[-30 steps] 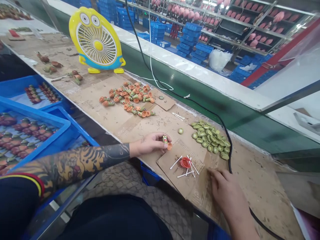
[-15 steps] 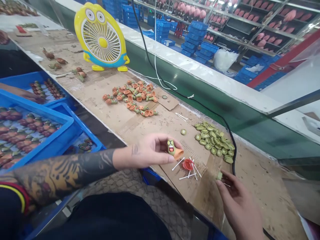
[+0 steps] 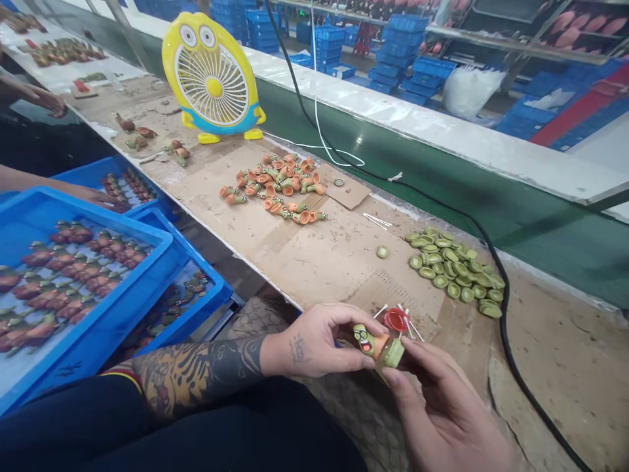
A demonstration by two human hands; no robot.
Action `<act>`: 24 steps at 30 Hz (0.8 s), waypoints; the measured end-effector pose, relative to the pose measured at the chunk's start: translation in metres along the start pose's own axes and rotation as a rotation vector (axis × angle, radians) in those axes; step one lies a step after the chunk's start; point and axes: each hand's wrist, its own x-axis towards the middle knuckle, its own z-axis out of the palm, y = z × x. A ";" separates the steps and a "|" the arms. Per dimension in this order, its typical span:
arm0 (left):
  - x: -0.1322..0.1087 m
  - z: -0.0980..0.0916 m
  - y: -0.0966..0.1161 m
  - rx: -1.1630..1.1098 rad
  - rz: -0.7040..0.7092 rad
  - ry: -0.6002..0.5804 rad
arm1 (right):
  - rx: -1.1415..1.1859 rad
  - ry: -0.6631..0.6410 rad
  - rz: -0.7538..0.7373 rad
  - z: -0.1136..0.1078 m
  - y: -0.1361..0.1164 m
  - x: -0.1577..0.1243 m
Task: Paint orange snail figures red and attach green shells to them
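Observation:
My left hand point(image 3: 327, 341) pinches a small figurine point(image 3: 366, 341) with a green face, big eyes, an open red mouth and an orange body. Between the thumb and fingers of my right hand point(image 3: 437, 400) is a green cap point(image 3: 393, 354), held against or very close to the figurine's orange end. Just beyond the hands lies a small red dish point(image 3: 396, 319) with white cotton swabs around it. Several loose green caps point(image 3: 457, 265) are heaped farther right, and one single cap point(image 3: 382, 252) lies apart. Orange-and-green figurines point(image 3: 280, 183) form a pile farther back.
A yellow fan point(image 3: 213, 85) stands at the bench's back. Blue trays point(image 3: 162, 242) of figurines are at the left, with another person's arm point(image 3: 63, 187) over one. A black cable point(image 3: 506, 314) runs along the right. More swabs point(image 3: 377, 221) lie on the cardboard point(image 3: 324, 262).
My right hand has brought the green cap leftward to the figurine, and both hands now meet. The figurine has turned and sits lower. The view has shifted a little.

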 end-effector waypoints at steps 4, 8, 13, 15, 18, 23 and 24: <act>-0.005 -0.001 -0.002 -0.001 0.029 0.024 | -0.018 -0.035 -0.035 0.005 -0.005 0.004; -0.009 -0.003 -0.005 0.021 0.073 0.050 | -0.032 -0.087 -0.066 0.004 -0.007 0.005; -0.010 -0.005 -0.001 0.156 0.136 0.059 | -0.077 -0.127 -0.115 -0.001 -0.005 0.006; -0.009 -0.006 0.002 0.193 0.129 0.043 | -0.102 -0.128 -0.128 -0.003 -0.004 0.005; -0.007 -0.009 0.004 0.211 0.153 0.009 | -0.094 -0.128 -0.149 -0.004 -0.006 0.005; -0.006 -0.011 0.008 0.261 0.107 -0.066 | -0.026 -0.209 -0.199 -0.009 -0.015 0.014; -0.006 -0.012 0.008 0.264 0.101 -0.070 | -0.022 -0.221 -0.200 -0.011 -0.015 0.015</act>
